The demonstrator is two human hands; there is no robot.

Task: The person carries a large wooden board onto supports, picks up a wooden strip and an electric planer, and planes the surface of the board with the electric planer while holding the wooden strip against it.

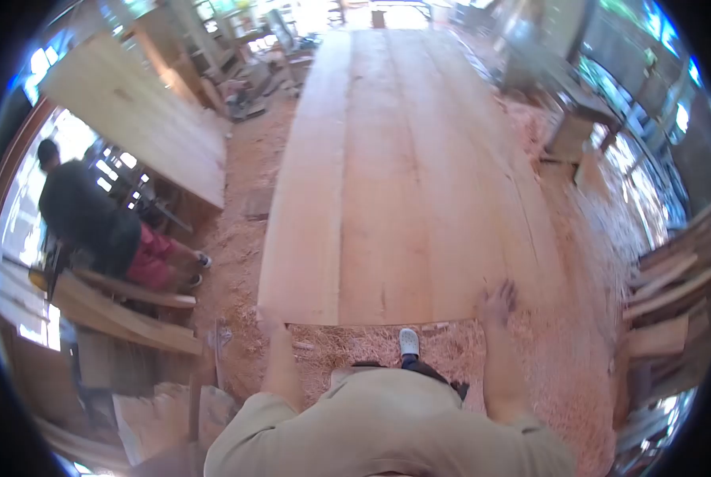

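Note:
Several long pale wooden planks point(387, 175) lie side by side, running away from me. My left hand point(272, 324) grips the near end of the leftmost plank point(308, 199) at its left corner. My right hand point(496, 302) lies flat with fingers spread on the near end of a plank point(483, 199) toward the right. My foot in a light shoe point(409, 342) stands on the sawdust just below the plank ends.
Sawdust and shavings point(546, 358) cover the floor. A person in a dark top point(93, 222) bends over at the left beside a wide leaning board point(141, 119). Loose boards lie at lower left point(125, 318) and stacked at right point(666, 294).

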